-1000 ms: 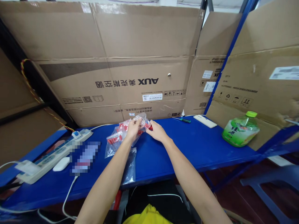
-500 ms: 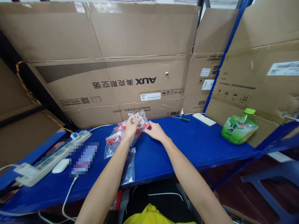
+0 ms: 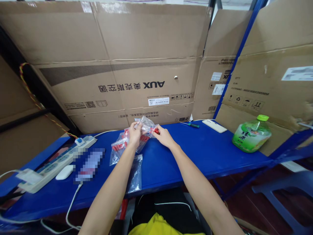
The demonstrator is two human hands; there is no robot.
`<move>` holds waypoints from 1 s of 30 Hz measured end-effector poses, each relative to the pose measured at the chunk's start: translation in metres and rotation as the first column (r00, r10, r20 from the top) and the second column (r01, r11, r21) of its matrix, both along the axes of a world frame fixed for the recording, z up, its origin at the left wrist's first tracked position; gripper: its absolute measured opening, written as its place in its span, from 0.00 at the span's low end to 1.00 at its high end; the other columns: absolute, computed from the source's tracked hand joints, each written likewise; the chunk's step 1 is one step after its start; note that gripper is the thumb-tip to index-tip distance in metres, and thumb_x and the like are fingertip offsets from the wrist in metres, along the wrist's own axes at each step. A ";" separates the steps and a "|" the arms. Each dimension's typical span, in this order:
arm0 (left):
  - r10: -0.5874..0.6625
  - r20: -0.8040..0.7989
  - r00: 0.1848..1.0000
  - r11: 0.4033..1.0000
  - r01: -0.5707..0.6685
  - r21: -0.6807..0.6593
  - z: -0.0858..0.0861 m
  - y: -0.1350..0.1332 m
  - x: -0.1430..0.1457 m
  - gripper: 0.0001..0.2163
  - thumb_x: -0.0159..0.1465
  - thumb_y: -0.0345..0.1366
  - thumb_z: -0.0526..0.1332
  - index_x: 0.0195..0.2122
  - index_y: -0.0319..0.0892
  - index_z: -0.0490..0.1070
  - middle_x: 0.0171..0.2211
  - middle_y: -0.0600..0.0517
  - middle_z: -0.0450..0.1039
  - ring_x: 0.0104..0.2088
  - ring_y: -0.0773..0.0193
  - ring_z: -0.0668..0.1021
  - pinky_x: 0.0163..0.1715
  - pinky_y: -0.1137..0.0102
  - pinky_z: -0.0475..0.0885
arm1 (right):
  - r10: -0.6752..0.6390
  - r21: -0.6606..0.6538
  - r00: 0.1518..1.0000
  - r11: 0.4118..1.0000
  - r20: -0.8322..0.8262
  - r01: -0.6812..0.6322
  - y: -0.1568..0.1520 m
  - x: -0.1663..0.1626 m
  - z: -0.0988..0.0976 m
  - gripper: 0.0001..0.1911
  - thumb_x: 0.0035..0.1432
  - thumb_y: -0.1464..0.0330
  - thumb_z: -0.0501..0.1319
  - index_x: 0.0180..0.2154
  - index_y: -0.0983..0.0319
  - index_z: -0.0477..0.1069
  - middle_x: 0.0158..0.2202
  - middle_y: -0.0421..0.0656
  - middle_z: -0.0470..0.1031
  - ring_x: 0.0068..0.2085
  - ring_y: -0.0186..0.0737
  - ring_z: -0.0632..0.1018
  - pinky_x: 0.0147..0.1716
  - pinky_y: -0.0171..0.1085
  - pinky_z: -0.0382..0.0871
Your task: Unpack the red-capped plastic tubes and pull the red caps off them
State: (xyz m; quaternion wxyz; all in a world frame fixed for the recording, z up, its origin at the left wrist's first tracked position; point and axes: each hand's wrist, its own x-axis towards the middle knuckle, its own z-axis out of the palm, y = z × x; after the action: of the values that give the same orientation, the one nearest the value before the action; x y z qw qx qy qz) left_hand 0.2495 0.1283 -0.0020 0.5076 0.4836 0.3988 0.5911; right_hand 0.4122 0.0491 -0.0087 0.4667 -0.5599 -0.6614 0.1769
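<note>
Past a flat clear pouch point(image 3: 136, 176) on the blue table point(image 3: 166, 163), the left hand point(image 3: 134, 135) and right hand point(image 3: 164, 136) pinch a plastic bag point(image 3: 146, 127) between them, the right by its red pieces point(image 3: 156, 131); a slackened grip could spill them.

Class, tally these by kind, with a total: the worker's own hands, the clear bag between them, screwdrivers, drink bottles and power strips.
Left hand and right hand: 2
Clear bag between them: 1
Screwdriver: 1
Drink bottle: 1
Power strip: 1
Total: 6
</note>
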 end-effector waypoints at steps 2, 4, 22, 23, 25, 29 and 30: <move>0.027 -0.003 1.000 1.000 -0.027 0.014 -0.001 0.002 -0.001 0.17 0.59 0.43 0.68 0.45 0.44 0.68 0.33 0.54 0.71 0.30 0.67 0.76 0.32 0.68 0.81 | -0.003 0.015 0.999 1.000 -0.050 0.004 0.003 0.000 -0.001 0.07 0.59 0.60 0.62 0.36 0.56 0.70 0.28 0.35 0.75 0.30 0.38 0.74 0.33 0.34 0.63; 0.052 0.000 0.999 0.998 -0.052 0.033 -0.001 0.002 0.000 0.16 0.58 0.42 0.68 0.44 0.44 0.68 0.33 0.54 0.71 0.30 0.67 0.76 0.32 0.67 0.81 | -0.011 0.006 0.995 1.000 -0.097 0.011 0.006 0.000 -0.003 0.08 0.56 0.60 0.64 0.34 0.56 0.70 0.26 0.34 0.73 0.28 0.37 0.73 0.32 0.34 0.62; 0.226 -0.064 0.972 0.962 -0.213 0.173 0.000 0.009 -0.004 0.06 0.66 0.35 0.61 0.43 0.43 0.68 0.35 0.50 0.77 0.29 0.66 0.79 0.32 0.70 0.78 | 0.076 -0.025 0.987 0.997 0.142 -0.073 0.000 0.019 0.003 0.15 0.69 0.54 0.57 0.36 0.58 0.68 0.35 0.40 0.77 0.37 0.40 0.75 0.39 0.35 0.65; 0.232 -0.037 0.972 0.965 -0.226 0.135 0.000 0.010 -0.005 0.06 0.66 0.34 0.61 0.43 0.42 0.68 0.34 0.51 0.77 0.28 0.66 0.78 0.32 0.69 0.78 | 0.067 -0.059 0.990 0.996 0.125 -0.060 0.000 0.021 0.003 0.15 0.69 0.54 0.56 0.37 0.58 0.68 0.34 0.39 0.76 0.36 0.40 0.76 0.38 0.35 0.64; 0.248 0.022 0.969 0.966 -0.249 0.070 -0.001 0.012 -0.005 0.05 0.66 0.32 0.61 0.43 0.42 0.67 0.34 0.52 0.76 0.27 0.67 0.78 0.32 0.69 0.78 | 0.035 -0.122 0.993 0.992 0.115 -0.021 -0.001 0.028 0.003 0.14 0.70 0.54 0.56 0.38 0.57 0.67 0.33 0.39 0.76 0.35 0.40 0.76 0.36 0.34 0.64; 0.370 0.104 0.923 0.928 -0.371 -0.010 -0.001 0.015 -0.007 0.05 0.68 0.28 0.59 0.43 0.42 0.65 0.36 0.52 0.74 0.27 0.69 0.77 0.31 0.70 0.78 | -0.081 -0.134 0.953 0.983 0.292 0.125 -0.001 0.043 0.002 0.11 0.71 0.57 0.56 0.41 0.57 0.67 0.39 0.44 0.79 0.40 0.44 0.78 0.36 0.35 0.61; 0.406 0.115 0.907 0.913 -0.407 -0.020 0.000 0.015 -0.008 0.05 0.68 0.28 0.59 0.43 0.42 0.64 0.36 0.52 0.74 0.27 0.69 0.77 0.31 0.70 0.78 | -0.108 -0.131 0.935 0.978 0.339 0.161 0.000 0.048 0.001 0.11 0.71 0.57 0.56 0.41 0.57 0.67 0.40 0.45 0.79 0.42 0.45 0.78 0.37 0.35 0.61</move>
State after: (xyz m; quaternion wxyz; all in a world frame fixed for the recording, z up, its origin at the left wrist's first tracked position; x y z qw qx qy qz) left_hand 0.2416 0.1435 -0.0024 0.3949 0.3556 0.4591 0.7119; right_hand 0.4598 0.0493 -0.0079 0.3150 -0.6607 -0.6740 0.0998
